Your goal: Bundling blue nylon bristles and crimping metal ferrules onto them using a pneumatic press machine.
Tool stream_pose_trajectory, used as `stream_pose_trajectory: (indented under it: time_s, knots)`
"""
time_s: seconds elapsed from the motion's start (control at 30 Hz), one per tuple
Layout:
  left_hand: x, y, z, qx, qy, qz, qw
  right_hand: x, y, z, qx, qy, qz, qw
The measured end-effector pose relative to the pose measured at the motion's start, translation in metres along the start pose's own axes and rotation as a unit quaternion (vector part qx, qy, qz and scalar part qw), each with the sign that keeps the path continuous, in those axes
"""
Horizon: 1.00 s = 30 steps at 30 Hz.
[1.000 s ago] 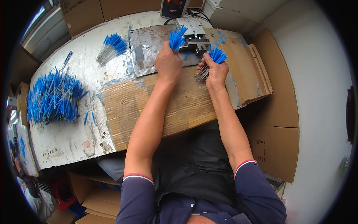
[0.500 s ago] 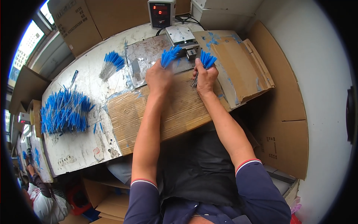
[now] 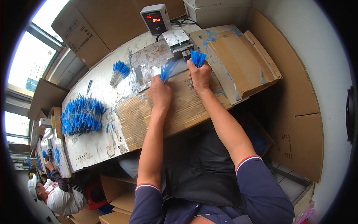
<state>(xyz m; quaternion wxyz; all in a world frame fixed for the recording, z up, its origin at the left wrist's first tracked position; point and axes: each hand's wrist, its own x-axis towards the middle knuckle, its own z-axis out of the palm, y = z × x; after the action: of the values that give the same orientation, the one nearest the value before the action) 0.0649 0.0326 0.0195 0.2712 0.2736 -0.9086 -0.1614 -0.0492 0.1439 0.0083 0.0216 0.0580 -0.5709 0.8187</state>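
My left hand [image 3: 160, 92] is closed around a bundle of blue-sleeved wires [image 3: 166, 71], whose blue ends fan out at the top and are smeared by motion. Just to the right, my right hand [image 3: 200, 77] grips a second blue-sleeved bundle [image 3: 198, 58], blue ends up and thin silvery ends hanging below the fist. Both hands are above the cardboard-covered front of the bench [image 3: 179, 97]. Right behind them stands a small metal machine [image 3: 176, 39] with a block at its front, close to the right-hand bundle. The fingers hide the middle of each bundle.
A large heap of blue-sleeved wires [image 3: 82, 115] and a smaller bunch [image 3: 120, 74] lie on the left. Behind the machine is a counter box with red digits [image 3: 156, 19]. A cardboard box [image 3: 242, 61] borders the right. Another person [image 3: 61, 194] sits far left.
The view has shifted, so the bench scene sits further right. My right hand and bundle have come slightly left, nearer the left one. The counter's red digits differ.
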Motion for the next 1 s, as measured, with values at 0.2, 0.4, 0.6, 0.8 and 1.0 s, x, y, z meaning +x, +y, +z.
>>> stream_pose_trajectory:
  time_s: [0.2,0.4,0.6,0.8,1.0]
  knots:
    - [0.009,-0.011,-0.012,-0.275,-0.121,-0.140,0.944,-0.001,-0.009,-0.006,0.057,-0.095,0.079,0.991]
    - [0.009,-0.006,-0.013,-0.265,-0.141,-0.111,0.947,0.007,-0.014,-0.009,0.110,-0.139,0.107,0.978]
    - [0.002,-0.001,-0.014,-0.214,-0.092,-0.080,0.969,0.007,-0.017,-0.006,0.120,-0.137,0.122,0.976]
    - [0.004,-0.005,-0.018,-0.161,-0.086,-0.112,0.977,0.007,-0.013,-0.002,0.064,-0.118,0.099,0.986]
    - [0.023,-0.014,-0.011,-0.131,-0.055,-0.100,0.985,0.006,-0.012,0.000,0.075,-0.092,0.080,0.990]
